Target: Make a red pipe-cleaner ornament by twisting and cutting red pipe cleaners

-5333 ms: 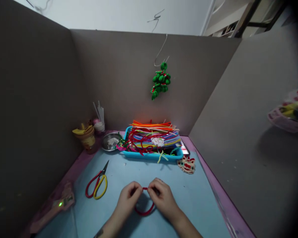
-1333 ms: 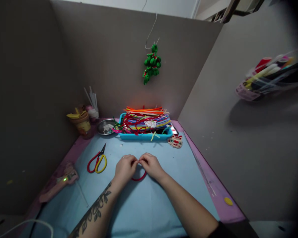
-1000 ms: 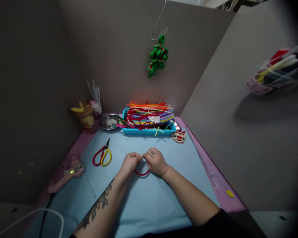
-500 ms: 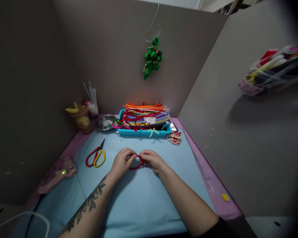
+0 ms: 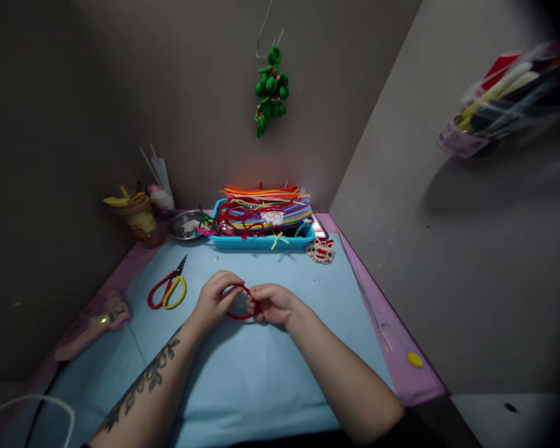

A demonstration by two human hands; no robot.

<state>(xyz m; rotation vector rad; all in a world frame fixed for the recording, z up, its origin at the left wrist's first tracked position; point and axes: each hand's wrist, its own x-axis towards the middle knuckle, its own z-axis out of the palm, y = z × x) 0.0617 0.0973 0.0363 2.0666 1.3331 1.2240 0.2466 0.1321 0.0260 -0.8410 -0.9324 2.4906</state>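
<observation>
A red pipe cleaner [image 5: 239,315] is bent into a small ring over the light blue mat [image 5: 261,373]. My left hand [image 5: 213,300] pinches the ring's left side, fingers curled round it. My right hand [image 5: 271,304] grips the ring's right side, fingers closed. Both hands rest low on the mat, near its middle. Part of the ring is hidden behind my fingers.
A blue tray [image 5: 261,241] piled with coloured pipe cleaners stands at the back. Red-and-yellow scissors [image 5: 167,291] lie to the left, a pink glue gun [image 5: 91,322] farther left. A metal dish [image 5: 185,225], a cup [image 5: 137,216], a small woven figure [image 5: 320,250] and a hanging green ornament [image 5: 270,87] are nearby.
The hands have shifted slightly left and apart, and the red loop now shows as a rounder ring between them. The view has drifted, so the tray sits higher and more to the left.
</observation>
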